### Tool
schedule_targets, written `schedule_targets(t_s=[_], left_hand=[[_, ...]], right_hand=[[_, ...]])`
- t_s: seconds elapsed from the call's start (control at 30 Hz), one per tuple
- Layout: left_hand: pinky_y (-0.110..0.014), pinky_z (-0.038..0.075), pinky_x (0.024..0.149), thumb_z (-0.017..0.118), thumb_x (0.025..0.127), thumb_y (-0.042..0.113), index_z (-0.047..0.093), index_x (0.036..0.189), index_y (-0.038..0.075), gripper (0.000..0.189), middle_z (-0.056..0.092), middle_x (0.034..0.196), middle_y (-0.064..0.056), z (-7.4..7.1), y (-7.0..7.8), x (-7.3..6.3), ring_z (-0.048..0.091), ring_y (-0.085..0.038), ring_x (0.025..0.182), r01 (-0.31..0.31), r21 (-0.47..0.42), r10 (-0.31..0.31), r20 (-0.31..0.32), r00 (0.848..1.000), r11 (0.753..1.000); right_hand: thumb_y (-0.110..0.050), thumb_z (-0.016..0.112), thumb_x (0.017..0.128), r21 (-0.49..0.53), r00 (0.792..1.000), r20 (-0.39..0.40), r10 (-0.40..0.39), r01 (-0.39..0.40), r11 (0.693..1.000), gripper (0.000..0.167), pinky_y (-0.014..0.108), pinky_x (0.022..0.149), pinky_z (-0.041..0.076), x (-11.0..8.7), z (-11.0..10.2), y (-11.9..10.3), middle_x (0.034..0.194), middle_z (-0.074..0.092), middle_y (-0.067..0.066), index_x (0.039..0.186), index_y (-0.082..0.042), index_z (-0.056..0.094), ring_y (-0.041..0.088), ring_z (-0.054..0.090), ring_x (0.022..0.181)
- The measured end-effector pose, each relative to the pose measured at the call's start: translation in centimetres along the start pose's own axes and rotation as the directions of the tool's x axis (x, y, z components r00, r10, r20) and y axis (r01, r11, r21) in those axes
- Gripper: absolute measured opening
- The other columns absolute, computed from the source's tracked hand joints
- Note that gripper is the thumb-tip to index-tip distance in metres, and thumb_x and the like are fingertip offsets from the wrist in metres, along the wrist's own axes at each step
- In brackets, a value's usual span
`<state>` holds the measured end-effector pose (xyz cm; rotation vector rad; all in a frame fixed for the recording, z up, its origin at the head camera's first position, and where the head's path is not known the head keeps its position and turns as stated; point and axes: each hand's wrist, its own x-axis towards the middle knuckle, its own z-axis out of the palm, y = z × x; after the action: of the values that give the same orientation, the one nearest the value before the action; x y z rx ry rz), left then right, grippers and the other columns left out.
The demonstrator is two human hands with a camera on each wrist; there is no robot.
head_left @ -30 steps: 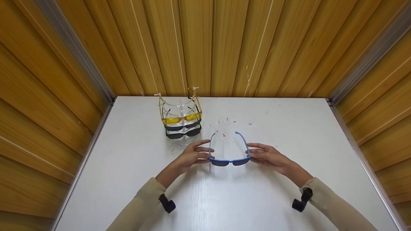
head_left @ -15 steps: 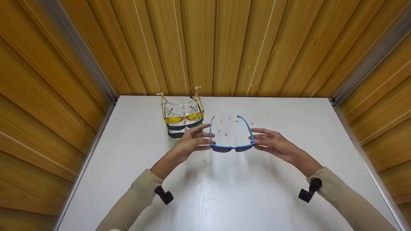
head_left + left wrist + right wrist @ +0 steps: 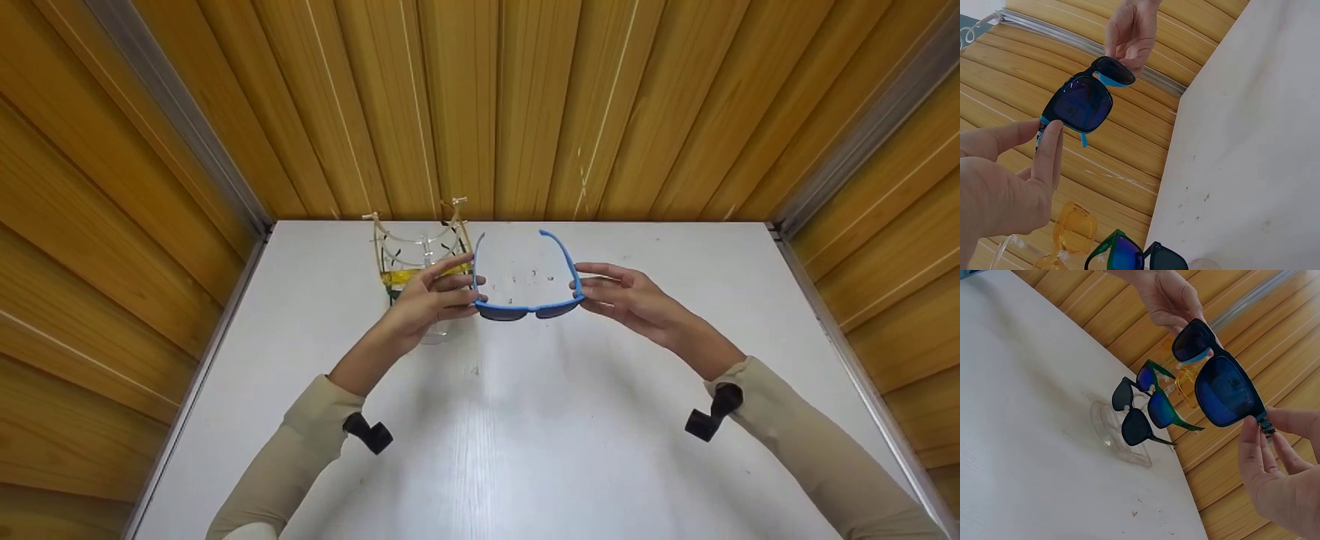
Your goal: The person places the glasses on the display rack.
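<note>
A pair of blue-framed sunglasses (image 3: 532, 308) with dark lenses is held up above the table, temples unfolded and pointing away from me. My left hand (image 3: 420, 306) pinches it at the left hinge, and my right hand (image 3: 637, 304) pinches the right hinge. Both wrist views show the dark bluish lenses from the front. Behind my left hand stands a clear display stand (image 3: 1107, 430) bearing yellow glasses (image 3: 397, 277), green-framed sunglasses (image 3: 1161, 408) and black sunglasses (image 3: 1135, 426). In the head view, my left hand hides much of the lower pairs.
The white table (image 3: 540, 465) reaches back to a wood-patterned panel wall (image 3: 525, 112), with similar panels on both sides. Small dark specks (image 3: 534, 273) mark the tabletop beyond the held pair. Clear empty arms top the stand.
Both hands have carried the blue-framed sunglasses upward and away from me, lately slightly left. My left hand now covers part of the stand's glasses. The grip looks the same.
</note>
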<state>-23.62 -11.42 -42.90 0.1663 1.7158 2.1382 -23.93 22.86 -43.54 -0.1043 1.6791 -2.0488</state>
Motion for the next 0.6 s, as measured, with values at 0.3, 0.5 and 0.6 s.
schedule_targets(t_s=[0.3,0.5,0.6], left_hand=[[-0.032,0.064,0.086,0.068,0.091,-0.009,0.045,0.154,0.009,0.069,0.064,0.131,-0.019,-1.2,2.2,-0.7,0.074,-0.015,0.097,-0.040,0.008,0.040,-0.033,0.999,0.999],[-0.034,0.064,0.087,0.068,0.092,-0.007,0.046,0.153,0.011,0.067,0.066,0.132,-0.018,-2.1,3.2,-1.2,0.075,-0.020,0.100,-0.057,0.030,0.058,-0.069,0.996,0.998],[-0.036,0.063,0.090,0.068,0.093,-0.005,0.047,0.152,0.013,0.066,0.066,0.130,-0.015,-2.6,3.7,-1.4,0.074,-0.020,0.102,-0.064,0.049,0.068,-0.085,0.994,0.997]], right_hand=[[-0.003,0.064,0.099,0.008,0.999,-0.001,-0.038,0.038,0.999,0.043,0.031,0.106,0.055,1.5,2.0,-1.7,0.111,0.075,0.002,0.141,-0.002,0.052,0.014,0.072,0.106],[-0.001,0.064,0.098,0.055,0.996,0.014,-0.085,0.084,0.995,0.029,0.032,0.107,0.055,2.4,3.2,-2.4,0.107,0.077,0.003,0.127,-0.007,0.066,0.014,0.073,0.102],[0.001,0.063,0.099,0.065,0.995,0.024,-0.101,0.099,0.993,0.028,0.031,0.106,0.055,2.9,3.7,-2.7,0.105,0.077,0.003,0.125,-0.007,0.067,0.013,0.073,0.102]])
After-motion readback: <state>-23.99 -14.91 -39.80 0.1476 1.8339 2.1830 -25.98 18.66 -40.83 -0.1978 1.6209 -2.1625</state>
